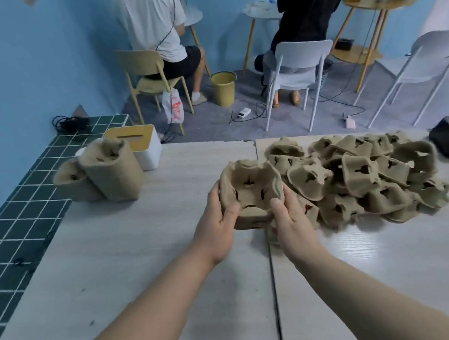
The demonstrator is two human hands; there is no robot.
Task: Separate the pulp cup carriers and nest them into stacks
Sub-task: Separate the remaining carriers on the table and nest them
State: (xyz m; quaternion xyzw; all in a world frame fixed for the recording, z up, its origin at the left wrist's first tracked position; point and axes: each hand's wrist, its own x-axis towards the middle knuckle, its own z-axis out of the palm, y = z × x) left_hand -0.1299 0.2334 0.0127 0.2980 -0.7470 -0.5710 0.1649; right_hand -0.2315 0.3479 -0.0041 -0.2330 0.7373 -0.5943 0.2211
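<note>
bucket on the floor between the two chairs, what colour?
The bucket is yellow, a pale mustard shade. Head view, the only view, shows it clearly.

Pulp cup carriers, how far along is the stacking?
Done: two nested stacks stand at the table's far left. In hand: the left hand and right hand hold one carrier. Left: a large loose pile on the right, so most remains.

Blue walls (29, 65) enclose a grey carpeted floor (212, 116) and a strip of dark green tiles (16, 217) along the left. Two people sit on a yellow chair (151, 78) and a white chair (298, 66) at small round tables (263, 12). A yellow bucket (224, 87) stands between them.
</note>
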